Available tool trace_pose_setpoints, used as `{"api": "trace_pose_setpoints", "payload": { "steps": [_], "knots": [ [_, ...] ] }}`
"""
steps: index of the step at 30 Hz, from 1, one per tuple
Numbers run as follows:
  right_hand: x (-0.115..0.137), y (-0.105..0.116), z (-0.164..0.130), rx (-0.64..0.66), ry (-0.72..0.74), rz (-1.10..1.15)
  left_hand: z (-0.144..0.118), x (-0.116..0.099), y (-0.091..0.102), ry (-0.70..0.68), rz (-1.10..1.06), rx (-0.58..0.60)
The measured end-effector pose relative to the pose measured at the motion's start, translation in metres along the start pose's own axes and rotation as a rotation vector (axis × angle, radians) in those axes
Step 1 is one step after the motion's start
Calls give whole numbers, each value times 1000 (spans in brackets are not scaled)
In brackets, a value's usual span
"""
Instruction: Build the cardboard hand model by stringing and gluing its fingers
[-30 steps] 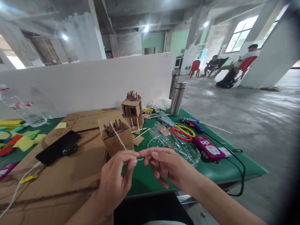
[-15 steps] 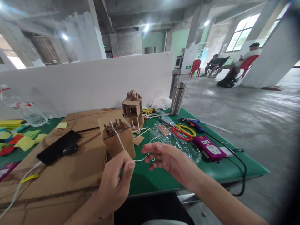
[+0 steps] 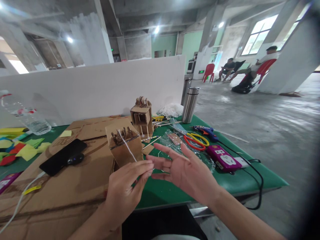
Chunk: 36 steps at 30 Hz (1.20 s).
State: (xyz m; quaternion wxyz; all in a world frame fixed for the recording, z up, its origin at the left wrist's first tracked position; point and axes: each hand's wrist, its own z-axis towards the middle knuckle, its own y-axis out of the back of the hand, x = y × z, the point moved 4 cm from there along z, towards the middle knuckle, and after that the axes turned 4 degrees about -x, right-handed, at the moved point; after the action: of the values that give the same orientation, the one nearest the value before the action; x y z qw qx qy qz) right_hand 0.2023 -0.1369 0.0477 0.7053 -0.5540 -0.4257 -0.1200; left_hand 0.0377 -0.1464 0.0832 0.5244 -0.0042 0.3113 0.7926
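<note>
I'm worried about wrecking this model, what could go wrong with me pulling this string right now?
The white string runs taut from your left hand to the near cardboard box; pulling harder may tip it or tear its top. Your open right hand has no grip, so the end could slip.

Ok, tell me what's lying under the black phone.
The black phone lies on a flattened sheet of brown cardboard, which rests on the green table. A small dark round object sits against the phone's right edge. Whatever is directly beneath the phone is covered.
</note>
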Motion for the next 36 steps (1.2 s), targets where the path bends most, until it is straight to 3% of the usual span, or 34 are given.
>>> {"api": "trace_pose_setpoints", "payload": {
  "steps": [7, 14, 20, 36],
  "knots": [
    [-4, -8, -5, 146, -13, -63, 2, -6, -6, -108, 141, 30],
    [-8, -10, -7, 163, -43, -147, 2, -8, -10, -155, 268, 113],
    [-12, -10, -8, 180, -67, -181, -2, -8, -11, -35, 289, 179],
    [0, 2, -1, 16, 57, -3, -4, -6, -1, -30, 101, 103]
  ]
}}
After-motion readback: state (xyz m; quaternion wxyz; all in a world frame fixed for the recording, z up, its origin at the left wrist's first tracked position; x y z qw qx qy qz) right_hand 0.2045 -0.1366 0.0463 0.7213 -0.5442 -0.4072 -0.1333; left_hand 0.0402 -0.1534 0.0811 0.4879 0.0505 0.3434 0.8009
